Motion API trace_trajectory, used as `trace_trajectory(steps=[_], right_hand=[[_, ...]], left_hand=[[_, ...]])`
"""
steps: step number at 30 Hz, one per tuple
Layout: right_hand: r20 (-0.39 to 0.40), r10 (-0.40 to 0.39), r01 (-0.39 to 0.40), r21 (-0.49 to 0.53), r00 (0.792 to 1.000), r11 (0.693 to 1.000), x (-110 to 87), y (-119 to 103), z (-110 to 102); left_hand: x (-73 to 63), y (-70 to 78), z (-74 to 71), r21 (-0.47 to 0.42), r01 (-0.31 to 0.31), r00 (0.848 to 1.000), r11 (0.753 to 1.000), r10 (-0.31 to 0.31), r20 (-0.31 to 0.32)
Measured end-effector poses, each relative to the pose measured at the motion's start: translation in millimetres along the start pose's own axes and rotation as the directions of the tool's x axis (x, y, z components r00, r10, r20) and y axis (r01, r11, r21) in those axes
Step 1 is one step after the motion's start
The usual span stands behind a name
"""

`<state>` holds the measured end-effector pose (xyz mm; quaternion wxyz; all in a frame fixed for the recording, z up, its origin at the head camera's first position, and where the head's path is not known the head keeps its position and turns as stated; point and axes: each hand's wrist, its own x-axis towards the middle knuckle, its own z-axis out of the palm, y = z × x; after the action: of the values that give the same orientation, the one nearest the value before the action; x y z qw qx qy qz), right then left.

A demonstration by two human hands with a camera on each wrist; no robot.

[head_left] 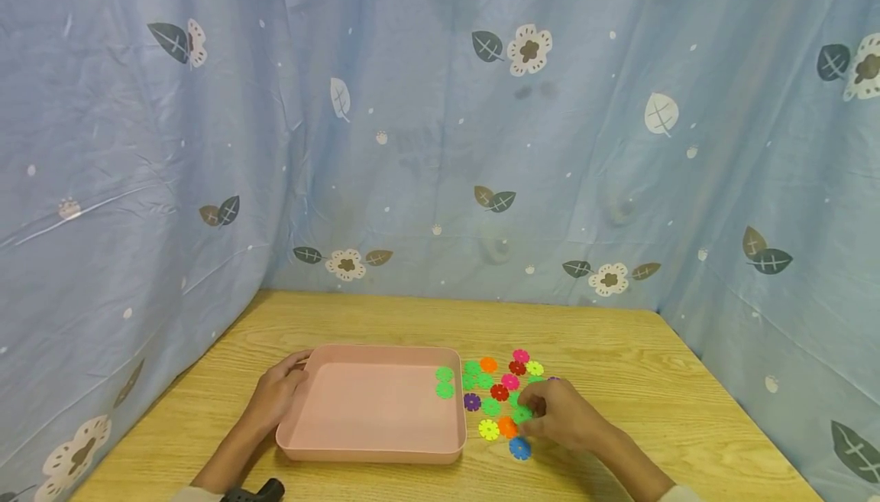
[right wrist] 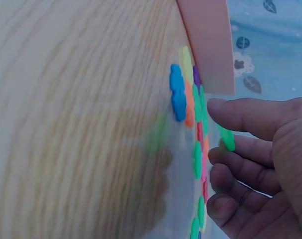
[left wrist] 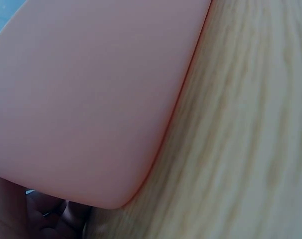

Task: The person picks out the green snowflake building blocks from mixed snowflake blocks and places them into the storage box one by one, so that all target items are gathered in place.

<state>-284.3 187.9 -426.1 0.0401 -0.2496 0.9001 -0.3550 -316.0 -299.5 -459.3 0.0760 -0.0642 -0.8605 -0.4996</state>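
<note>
A shallow pink tray (head_left: 371, 456) stands on the table, with two green notched plastic discs (head_left: 444, 390) inside by its right wall. My left hand (head_left: 275, 395) holds the tray at its left side; in the left wrist view its fingers curl at the tray's end, partly hidden. Right of the tray, my right hand (head_left: 567, 414) pinches a green disc (right wrist: 226, 138) between thumb and index finger, above the other discs. Near it on the table lie a blue disc (head_left: 520, 448), an orange disc (head_left: 507, 427) and a yellow disc (head_left: 489, 430). The right hand covers some discs.
More loose discs in green, red, pink, purple and orange spread over the wooden table (head_left: 653, 380) between the tray and my right hand. A blue patterned curtain (head_left: 426, 143) encloses the back and both sides. Something black (head_left: 271, 489) sits at my left wrist.
</note>
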Motion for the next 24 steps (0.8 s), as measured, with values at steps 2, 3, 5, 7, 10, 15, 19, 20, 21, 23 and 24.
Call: trace_trajectory(steps=[2, 3, 5, 7, 10, 15, 19, 20, 21, 23, 24], right_hand=[[-0.021, -0.009, 0.009, -0.001, 1.000, 1.000, 2.4, -2, 2], [-0.033, -0.017, 0.017, 0.000, 0.999, 1.000, 3.5, -4, 3], [-0.057, -0.029, 0.030, 0.006, 0.998, 1.000, 5.9, -6, 5], [-0.079, -0.035, 0.036, 0.010, 0.996, 0.999, 8.5, -9, 7], [-0.109, -0.046, 0.047, 0.014, 0.993, 0.999, 13.6, -13, 11], [-0.143, -0.054, 0.062, 0.050, 0.988, 0.997, 22.5, -19, 18], [-0.143, -0.024, 0.043, 0.127, 0.989, 0.991, 28.9, -22, 22], [-0.144, -0.017, 0.038, 0.144, 0.989, 0.989, 30.6, -23, 24], [-0.145, -0.015, 0.038, 0.161, 0.989, 0.986, 32.3, -23, 25], [-0.147, -0.026, 0.055, 0.197, 0.989, 0.979, 35.8, -23, 28], [-0.149, -0.036, 0.066, 0.206, 0.988, 0.976, 37.6, -23, 30]], left_hand=[[0.0, -0.2, 0.0, 0.003, -0.003, 1.000, 1.000, 0.003, -0.003], [0.2, -0.3, 0.1, 0.005, -0.005, 1.000, 1.000, 0.005, -0.006], [0.5, -0.6, 0.2, 0.010, -0.008, 1.000, 1.000, 0.008, -0.010], [0.9, -1.1, 0.4, 0.008, -0.010, 1.000, 1.000, 0.010, -0.011], [1.3, -1.8, 0.8, 0.007, -0.008, 1.000, 1.000, 0.009, -0.013], [1.6, -1.3, 1.5, 0.017, -0.009, 1.000, 1.000, 0.010, -0.017], [1.6, 0.3, 1.5, 0.020, -0.008, 1.000, 1.000, 0.008, -0.015], [1.5, 0.6, 1.4, 0.018, -0.006, 1.000, 1.000, 0.006, -0.014], [1.4, 0.8, 1.3, 0.018, -0.006, 1.000, 1.000, 0.006, -0.013], [1.0, 1.2, 1.0, 0.018, -0.002, 1.000, 1.000, 0.003, -0.013], [0.9, 1.1, 0.9, 0.017, -0.002, 1.000, 1.000, 0.002, -0.014]])
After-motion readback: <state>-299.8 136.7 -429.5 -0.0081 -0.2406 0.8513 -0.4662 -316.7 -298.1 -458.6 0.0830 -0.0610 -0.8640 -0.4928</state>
